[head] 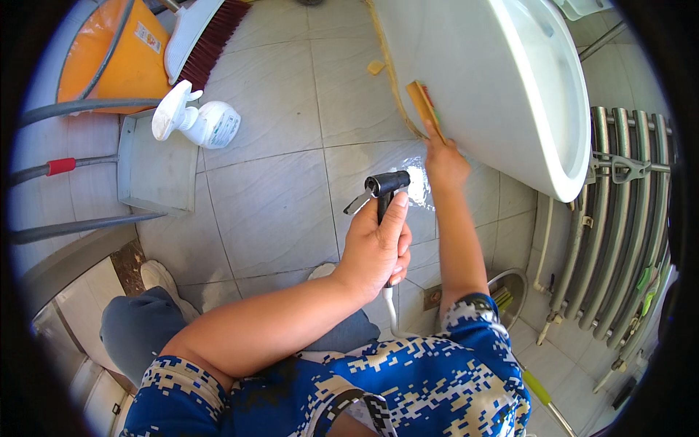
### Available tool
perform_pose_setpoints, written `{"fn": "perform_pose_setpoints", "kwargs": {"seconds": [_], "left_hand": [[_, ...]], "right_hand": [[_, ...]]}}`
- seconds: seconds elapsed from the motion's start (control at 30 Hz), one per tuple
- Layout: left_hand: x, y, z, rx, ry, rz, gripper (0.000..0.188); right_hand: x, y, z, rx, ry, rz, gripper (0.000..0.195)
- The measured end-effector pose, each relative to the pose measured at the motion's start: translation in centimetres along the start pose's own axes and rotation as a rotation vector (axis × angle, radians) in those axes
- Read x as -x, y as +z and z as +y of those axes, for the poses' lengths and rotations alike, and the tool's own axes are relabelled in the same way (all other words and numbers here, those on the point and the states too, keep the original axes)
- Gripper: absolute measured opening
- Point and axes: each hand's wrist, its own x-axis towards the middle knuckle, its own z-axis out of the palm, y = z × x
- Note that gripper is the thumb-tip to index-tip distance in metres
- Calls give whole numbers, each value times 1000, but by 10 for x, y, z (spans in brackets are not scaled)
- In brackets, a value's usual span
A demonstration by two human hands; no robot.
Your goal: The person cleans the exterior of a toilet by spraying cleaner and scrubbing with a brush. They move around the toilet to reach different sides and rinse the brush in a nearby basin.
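Note:
My left hand (377, 246) is closed around the handle of a black handheld sprayer (389, 183) with a lever, its white hose running down towards my lap. With my right hand (446, 164) I hold an orange-yellow brush (425, 106) against or close beside the lower outer wall of a white bathtub (469, 71); contact cannot be told for certain. The brush's bristles are mostly hidden. A yellowish bead of sealant (394, 93) runs along the tub's base. Wet, shiny floor tile (418, 180) lies between the sprayer and my right hand.
At the left are a white spray bottle (215, 124), a dustpan (158, 164), a broom (205, 41) and an orange bin (131, 60). A metal radiator (617, 218) stands at the right. A metal basin (516, 295) is beside my right arm, near a floor drain (433, 297).

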Motion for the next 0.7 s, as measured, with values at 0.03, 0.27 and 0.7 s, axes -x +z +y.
{"fn": "perform_pose_setpoints", "kwargs": {"seconds": [0.03,0.27,0.7], "left_hand": [[0,-1,-1,-1,2,27,36],[-1,-16,13,54,37,112,33],[0,-26,27,54,134,193,37]], "right_hand": [[-9,22,-4,43,-6,-52,51],[-24,-2,-31,-32,-29,-37,53],[-89,28,-70,-109,15,-136,37]]}}
